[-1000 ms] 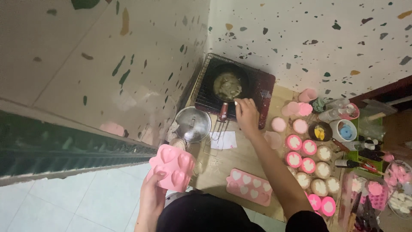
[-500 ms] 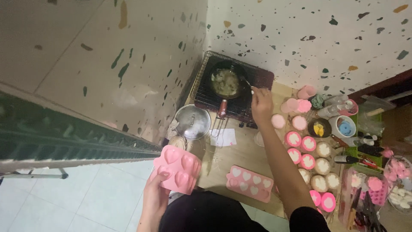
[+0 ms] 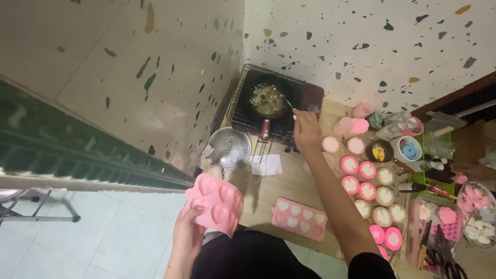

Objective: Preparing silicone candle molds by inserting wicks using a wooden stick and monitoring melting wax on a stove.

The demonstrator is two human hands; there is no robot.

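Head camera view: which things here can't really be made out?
- Utensil in the right hand: too thin and small to name; it reaches into the pan.
- Pan contents: blurred, pale bits only.
- Left hand: its grip under the pink heart mould is hidden by the mould.
- Clutter on the right: cut off by the frame edge.
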